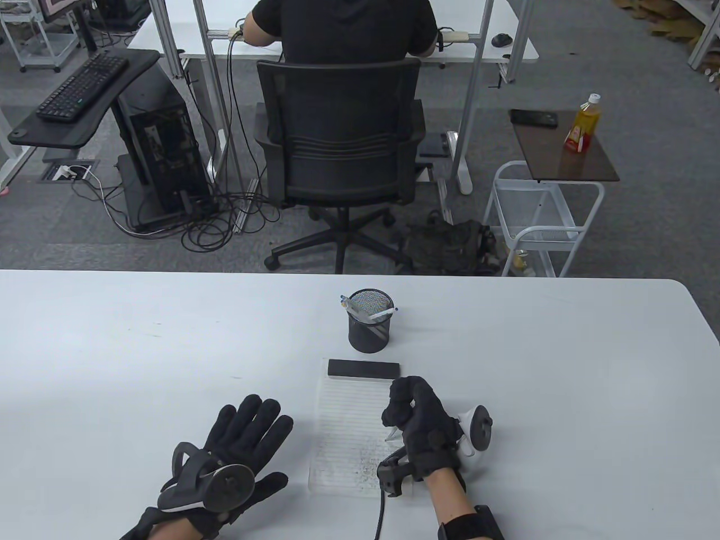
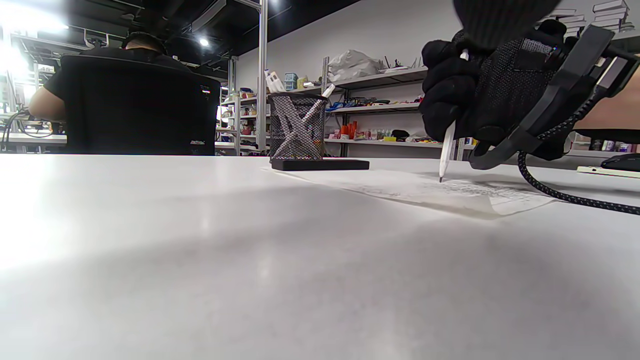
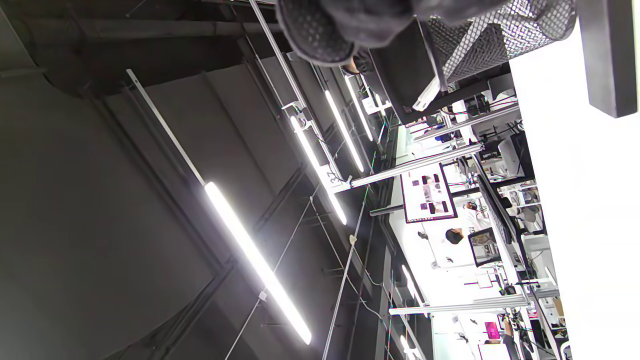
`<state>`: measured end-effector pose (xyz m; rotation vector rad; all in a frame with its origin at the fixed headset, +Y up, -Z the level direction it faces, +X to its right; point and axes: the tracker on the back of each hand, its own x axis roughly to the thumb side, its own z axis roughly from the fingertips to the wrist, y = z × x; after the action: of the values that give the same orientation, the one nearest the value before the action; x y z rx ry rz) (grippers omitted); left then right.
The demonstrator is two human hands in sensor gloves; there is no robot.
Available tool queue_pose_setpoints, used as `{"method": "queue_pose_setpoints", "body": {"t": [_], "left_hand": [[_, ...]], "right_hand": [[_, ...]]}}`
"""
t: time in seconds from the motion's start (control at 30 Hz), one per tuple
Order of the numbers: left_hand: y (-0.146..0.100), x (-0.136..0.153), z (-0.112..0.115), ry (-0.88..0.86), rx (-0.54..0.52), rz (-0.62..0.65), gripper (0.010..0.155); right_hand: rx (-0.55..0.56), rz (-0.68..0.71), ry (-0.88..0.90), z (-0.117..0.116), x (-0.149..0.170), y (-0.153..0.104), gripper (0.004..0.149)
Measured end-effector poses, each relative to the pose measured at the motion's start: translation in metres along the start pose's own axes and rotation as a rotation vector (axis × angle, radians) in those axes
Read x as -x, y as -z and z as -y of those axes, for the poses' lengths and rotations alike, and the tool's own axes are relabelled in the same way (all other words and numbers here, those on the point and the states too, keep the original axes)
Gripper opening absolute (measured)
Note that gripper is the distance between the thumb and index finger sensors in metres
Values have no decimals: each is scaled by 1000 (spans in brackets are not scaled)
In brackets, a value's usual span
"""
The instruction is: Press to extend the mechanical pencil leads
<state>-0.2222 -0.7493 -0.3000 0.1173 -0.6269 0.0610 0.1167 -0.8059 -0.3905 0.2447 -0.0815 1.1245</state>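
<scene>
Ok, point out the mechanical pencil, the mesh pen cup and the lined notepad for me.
mechanical pencil (image 2: 447, 147): left wrist view, on the white barrel below the right hand (image 2: 480, 95).
mesh pen cup (image 1: 369, 329): table view, on its black outer wall.
lined notepad (image 1: 349, 427): table view, on the bare lined page.

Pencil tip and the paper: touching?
Touching. In the left wrist view the pencil, gripped by the right hand, stands nearly upright with its dark tip meeting the paper; no gap shows.
</scene>
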Motion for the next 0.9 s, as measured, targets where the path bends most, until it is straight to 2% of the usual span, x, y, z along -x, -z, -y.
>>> {"method": "queue_pose_setpoints", "body": {"t": [0.37, 0.5, 0.57, 0.7, 0.8, 0.9], "left_hand": [[0, 0, 0, -1, 0, 0, 88], [0, 0, 0, 2, 0, -1, 87], [0, 0, 0, 3, -1, 0, 87], [0, 0, 0, 6, -2, 3, 87], [0, 0, 0, 6, -1, 4, 87], [0, 0, 2, 11, 8, 4, 87]], "right_hand": [[-31, 15, 30, -3, -7, 0, 60], [-131, -1, 49, -7, -25, 5, 64], [-195, -44, 4, -7, -36, 8, 64], [-193, -131, -396, -1, -65, 18, 57], [-303, -228, -783, -2, -82, 26, 50], [-385, -349, -1077, -1, -84, 30, 49]]}}
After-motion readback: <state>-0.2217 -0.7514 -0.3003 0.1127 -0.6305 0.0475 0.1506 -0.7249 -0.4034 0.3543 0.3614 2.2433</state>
